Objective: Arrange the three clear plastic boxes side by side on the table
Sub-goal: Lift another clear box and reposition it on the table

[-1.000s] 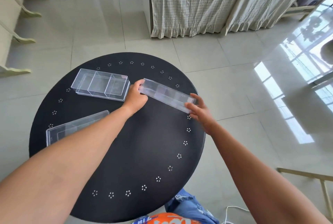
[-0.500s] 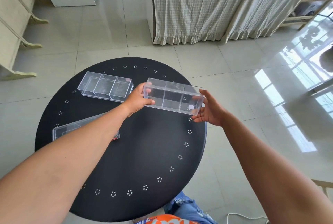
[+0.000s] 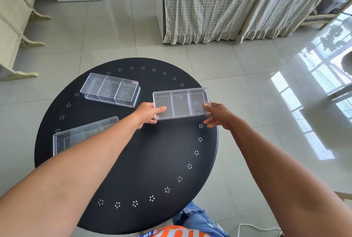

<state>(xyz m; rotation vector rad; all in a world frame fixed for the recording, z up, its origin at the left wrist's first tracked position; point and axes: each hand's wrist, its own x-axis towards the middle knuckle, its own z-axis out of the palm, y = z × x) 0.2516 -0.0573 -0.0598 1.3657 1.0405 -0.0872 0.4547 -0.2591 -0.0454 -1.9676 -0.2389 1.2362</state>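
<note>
I see my left hand point(image 3: 147, 113) pinching one end of a clear box point(image 3: 181, 102) and my right hand point(image 3: 217, 115) clasping its other end, over the black round table point(image 3: 144, 160), a second box point(image 3: 111, 90) beyond my left hand, a third box point(image 3: 80, 135) half hidden under that forearm.

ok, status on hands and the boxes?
Left hand and right hand gripping held box, one end each. Far box and near box rest apart on table. Nothing blocking.
</note>
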